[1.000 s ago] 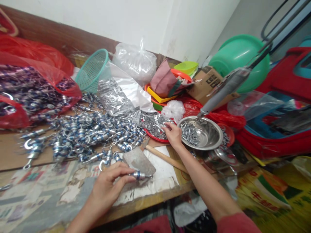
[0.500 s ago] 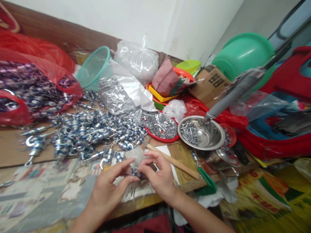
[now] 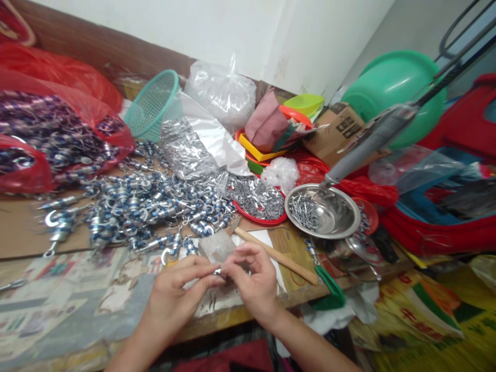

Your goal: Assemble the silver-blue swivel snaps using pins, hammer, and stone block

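Observation:
My left hand and my right hand meet over the near edge of the table. Both are closed, thumbs and fingertips pinching a small silver metal fitting between them. Most of that fitting is hidden by the fingers. Just beyond my hands lies a pale grey block. A wooden-handled hammer rests behind my right hand. To the left spreads a large pile of silver and blue metal hook fittings, a few lying close to my left fingers.
A red tray of small metal pieces and a steel bowl holding pins stand behind the hammer. A grey-handled tool slants over the bowl. At far left is a red plastic bag full of fittings; a green-handled item lies at right.
My left fingertips have closed in on the fitting and now meet my right fingertips. Less of the fitting shows. The view has shifted slightly.

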`<state>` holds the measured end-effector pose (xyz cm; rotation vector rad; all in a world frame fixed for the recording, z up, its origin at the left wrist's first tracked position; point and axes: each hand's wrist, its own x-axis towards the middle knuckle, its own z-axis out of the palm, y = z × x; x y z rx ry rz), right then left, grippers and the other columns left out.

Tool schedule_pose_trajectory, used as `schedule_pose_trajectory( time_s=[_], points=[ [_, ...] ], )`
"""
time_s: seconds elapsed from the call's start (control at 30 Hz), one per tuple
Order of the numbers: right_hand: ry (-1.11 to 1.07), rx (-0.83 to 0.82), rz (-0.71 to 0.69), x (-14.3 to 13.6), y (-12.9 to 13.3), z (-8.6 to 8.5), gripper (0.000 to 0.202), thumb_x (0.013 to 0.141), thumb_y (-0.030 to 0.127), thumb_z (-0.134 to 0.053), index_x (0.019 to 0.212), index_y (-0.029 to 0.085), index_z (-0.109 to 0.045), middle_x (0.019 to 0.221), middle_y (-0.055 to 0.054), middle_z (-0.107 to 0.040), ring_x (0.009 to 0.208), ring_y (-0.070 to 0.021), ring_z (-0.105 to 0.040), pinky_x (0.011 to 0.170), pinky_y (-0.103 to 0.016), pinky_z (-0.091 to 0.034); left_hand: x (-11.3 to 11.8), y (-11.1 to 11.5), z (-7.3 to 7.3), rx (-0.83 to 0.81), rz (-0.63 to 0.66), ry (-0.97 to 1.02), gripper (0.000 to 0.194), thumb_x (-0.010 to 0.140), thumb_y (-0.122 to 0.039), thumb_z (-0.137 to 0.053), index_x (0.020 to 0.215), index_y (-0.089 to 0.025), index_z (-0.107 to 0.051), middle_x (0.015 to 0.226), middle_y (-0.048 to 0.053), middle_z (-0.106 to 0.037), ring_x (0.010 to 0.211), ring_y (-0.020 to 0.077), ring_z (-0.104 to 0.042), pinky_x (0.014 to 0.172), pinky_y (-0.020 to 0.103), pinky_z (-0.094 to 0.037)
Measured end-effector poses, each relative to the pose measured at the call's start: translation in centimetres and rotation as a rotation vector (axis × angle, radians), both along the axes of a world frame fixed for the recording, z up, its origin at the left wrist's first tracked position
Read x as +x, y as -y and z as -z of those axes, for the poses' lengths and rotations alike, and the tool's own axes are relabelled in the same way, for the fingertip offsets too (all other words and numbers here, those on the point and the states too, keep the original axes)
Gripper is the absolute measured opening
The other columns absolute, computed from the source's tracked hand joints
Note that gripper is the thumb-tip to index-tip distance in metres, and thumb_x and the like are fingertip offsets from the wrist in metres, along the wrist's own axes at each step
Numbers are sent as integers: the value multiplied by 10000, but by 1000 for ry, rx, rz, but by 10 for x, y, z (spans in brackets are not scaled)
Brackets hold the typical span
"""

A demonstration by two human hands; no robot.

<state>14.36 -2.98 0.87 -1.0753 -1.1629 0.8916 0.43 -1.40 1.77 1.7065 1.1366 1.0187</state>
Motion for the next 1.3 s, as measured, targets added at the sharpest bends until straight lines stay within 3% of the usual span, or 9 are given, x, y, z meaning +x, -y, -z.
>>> schedule_pose_trajectory(
  time_s=[0.13, 0.27, 0.5, 0.77, 0.9, 0.97, 1.07, 1.17, 1.3],
  points=[
    [136, 100, -17, 7, 6, 1, 283, 715, 153, -634, 946, 208, -479, 724, 4, -644, 658, -121, -621, 631, -236, -510, -2, 0, -3, -130, 0, 56, 105, 669, -211, -641, 655, -254, -736, 692, 14, -685, 682, 171, -615, 626, 232, -448],
    [566, 449, -94, 23, 9, 0, 365, 698, 133, -654, 1036, 202, -534, 965, -81, -615, 888, -173, -596, 747, -280, -506, -4, -2, -10, -234, -50, 116, 63, 662, -247, -648, 632, -230, -700, 700, 5, -674, 688, 164, -602, 654, 236, -441],
    [881, 723, -120, 35, 5, -3, 277, 766, 33, -480, 982, 136, -621, 913, -125, -655, 804, -168, -614, 648, -260, -509, -6, -3, -16, -102, -35, -26, 106, 692, -279, -612, 622, -223, -669, 731, 7, -635, 739, 168, -582, 697, 246, -419],
    [562, 392, -142, 23, 6, -7, 210, 754, 107, -562, 918, 177, -675, 814, -74, -668, 714, -136, -628, 630, -227, -523, -1, 2, -16, -447, -65, 139, 154, 603, -297, -678, 715, -196, -707, 736, 25, -732, 701, 198, -644, 666, 266, -502],
    [505, 167, -164, 20, 10, -12, 158, 712, 187, -637, 857, 172, -700, 722, -63, -673, 608, -138, -610, 526, -228, -496, 0, 6, -6, -612, -115, 364, 562, 479, -217, -755, 1019, -182, -604, 829, 25, -728, 806, 218, -653, 714, 286, -528],
    [564, 72, -264, 27, 3, -15, 156, 706, 242, -656, 840, 181, -704, 721, -47, -673, 614, -137, -611, 533, -226, -493, -1, 6, -2, -611, -126, 373, 612, 493, -239, -760, 1068, -167, -565, 848, 41, -718, 827, 222, -648, 745, 297, -522],
    [818, -2, -203, 51, -31, -20, 138, 767, 258, -596, 847, 201, -692, 832, -26, -679, 772, -140, -623, 702, -242, -495, -3, 3, 0, -623, -106, 339, 551, 553, -294, -736, 1056, -152, -565, 913, 78, -695, 877, 237, -634, 785, 311, -499],
    [1193, -180, 181, 83, -83, -19, 255, 855, 154, -433, 1024, 196, -619, 1040, -62, -635, 959, -149, -577, 839, -268, -429, -4, 1, -3, -661, -44, 385, 562, 600, -293, -706, 1113, -182, -506, 907, 67, -683, 881, 236, -632, 776, 321, -490],
    [1300, -325, 244, 105, -136, -5, 243, 744, 50, -522, 927, 159, -640, 917, -129, -657, 951, -238, -583, 828, -346, -408, -3, -2, -7, -694, -5, 424, 532, 633, -247, -677, 1116, -213, -457, 803, 19, -664, 781, 195, -642, 731, 300, -484]
  ],
)
